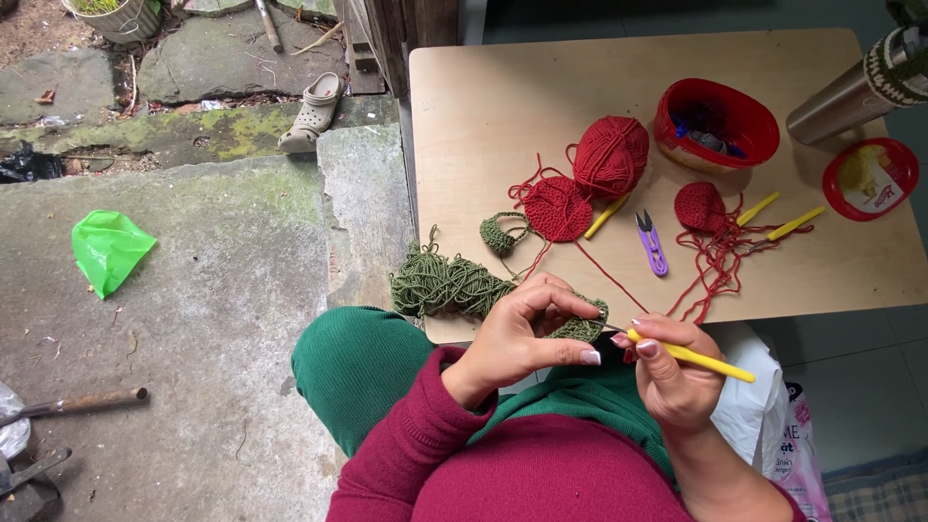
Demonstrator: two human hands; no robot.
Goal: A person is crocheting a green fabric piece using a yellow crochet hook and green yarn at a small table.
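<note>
Green crochet piece [580, 327]: one, held at the near edge of the tabletop [483, 106], above the lap; its bunched remainder [445, 285] trails left onto the tabletop. Left hand [522, 333] pinches the piece between thumb and fingers. Right hand [672, 382] is closed around one yellow-handled crochet hook [696, 360], tip pointing toward the piece, just beside the left fingertips. Count on tabletop: one red yarn ball [611, 155]; two red crocheted rounds, one flat [558, 209], one domed [700, 206]; one small green crocheted ring [500, 234]; three further yellow hooks [606, 217] [758, 208] [796, 223]; one purple snipper [652, 243]; one red basket [716, 124]; one red lid [871, 178]; one steel flask [851, 97].
</note>
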